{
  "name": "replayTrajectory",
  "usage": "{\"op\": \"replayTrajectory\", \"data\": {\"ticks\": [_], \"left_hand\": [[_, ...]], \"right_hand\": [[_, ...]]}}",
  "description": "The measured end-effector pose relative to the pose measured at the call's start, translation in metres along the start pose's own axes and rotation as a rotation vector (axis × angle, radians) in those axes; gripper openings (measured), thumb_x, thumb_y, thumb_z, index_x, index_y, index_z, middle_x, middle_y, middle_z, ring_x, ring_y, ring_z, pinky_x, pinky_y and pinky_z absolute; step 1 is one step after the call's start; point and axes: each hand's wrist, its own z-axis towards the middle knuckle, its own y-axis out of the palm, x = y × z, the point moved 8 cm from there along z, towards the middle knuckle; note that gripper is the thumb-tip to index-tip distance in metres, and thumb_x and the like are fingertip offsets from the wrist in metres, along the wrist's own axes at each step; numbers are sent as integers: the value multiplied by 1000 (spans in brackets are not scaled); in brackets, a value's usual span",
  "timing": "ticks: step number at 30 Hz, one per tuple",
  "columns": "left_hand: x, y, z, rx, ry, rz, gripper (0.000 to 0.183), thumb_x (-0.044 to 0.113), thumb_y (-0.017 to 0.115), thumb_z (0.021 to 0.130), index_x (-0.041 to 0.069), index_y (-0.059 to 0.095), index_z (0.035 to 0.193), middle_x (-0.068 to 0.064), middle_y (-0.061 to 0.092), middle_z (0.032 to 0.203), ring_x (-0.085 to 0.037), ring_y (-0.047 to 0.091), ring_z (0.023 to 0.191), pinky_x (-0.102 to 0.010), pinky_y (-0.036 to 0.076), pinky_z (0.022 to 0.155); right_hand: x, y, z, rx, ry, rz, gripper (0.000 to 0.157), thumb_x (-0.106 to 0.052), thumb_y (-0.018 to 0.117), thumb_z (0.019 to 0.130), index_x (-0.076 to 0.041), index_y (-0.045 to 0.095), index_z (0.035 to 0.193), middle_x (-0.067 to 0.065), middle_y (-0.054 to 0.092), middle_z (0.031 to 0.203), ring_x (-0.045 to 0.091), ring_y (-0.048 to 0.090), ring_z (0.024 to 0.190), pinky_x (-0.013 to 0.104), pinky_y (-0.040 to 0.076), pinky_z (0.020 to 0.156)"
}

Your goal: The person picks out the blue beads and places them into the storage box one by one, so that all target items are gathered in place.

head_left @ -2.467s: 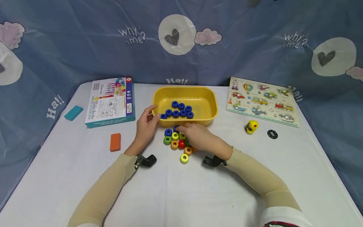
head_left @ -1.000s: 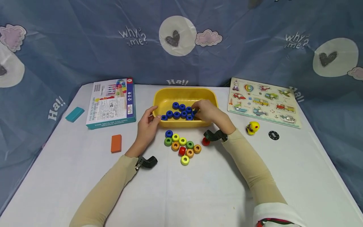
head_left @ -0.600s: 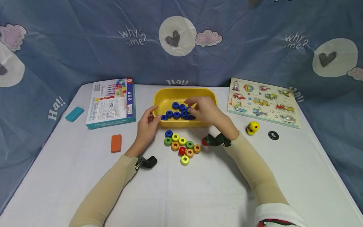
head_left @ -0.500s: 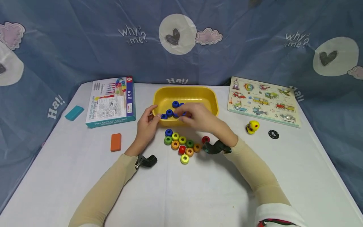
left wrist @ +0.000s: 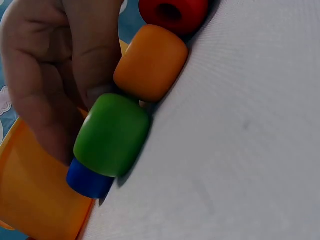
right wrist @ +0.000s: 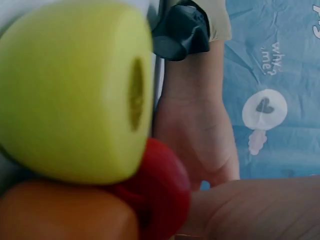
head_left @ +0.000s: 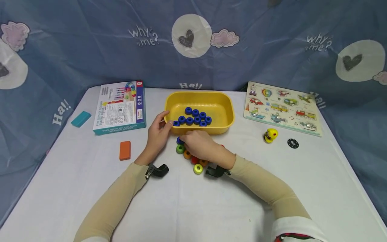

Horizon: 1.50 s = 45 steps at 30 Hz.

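In the head view, my left hand (head_left: 157, 134) holds the left front corner of the yellow plastic tray (head_left: 220, 106), thumb over the rim. Several blue beads (head_left: 189, 121) lie inside, mostly along the front wall. My right hand (head_left: 201, 144) is just in front of the tray, thumb and finger pinching a blue bead (head_left: 179, 140) on the table. In the left wrist view that blue bead (left wrist: 89, 181) is beside a green bead (left wrist: 112, 135), with an orange bead (left wrist: 151, 63) behind. The right hand hides part of the loose bead group; a yellow bead (head_left: 198, 169) sits nearest me.
A bead-set box (head_left: 119, 107) lies at the back left, near a teal block (head_left: 80, 119) and an orange block (head_left: 125, 150). On the right are a picture puzzle board (head_left: 282, 109), a small yellow duck toy (head_left: 270, 135) and a black disc (head_left: 293, 143).
The right hand put a blue bead into the tray, shifted left across the beads there, then came back out to another blue bead on the table. My left hand stays on the tray.
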Motion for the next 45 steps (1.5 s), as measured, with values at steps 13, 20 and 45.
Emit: {"op": "replayTrajectory", "data": {"ticks": [13,20,45], "left_hand": [[32,-2,-9,-27,-38,7,45,13,50,99,3,45,142,-15,41,151,-36,55,121,-47,48,102],[36,-2,-13,-29,-54,16,45,13,50,99,2,44,142,-15,40,152,-36,54,122,-47,47,103],[-2,0,1,-9,-24,20,44,25,53,99,15,46,142,-3,42,152,-26,54,120,-44,49,103]], "right_hand": [[8,7,6,86,-6,41,8,-23,69,90,-14,69,91,-4,62,74,6,53,61,20,46,57],[1,-6,1,134,-41,71,5,-17,69,89,-13,70,91,-4,66,77,6,54,63,20,50,60],[148,-29,9,136,358,231,21,3,57,87,1,70,103,15,71,104,28,66,97,41,55,90]]}}
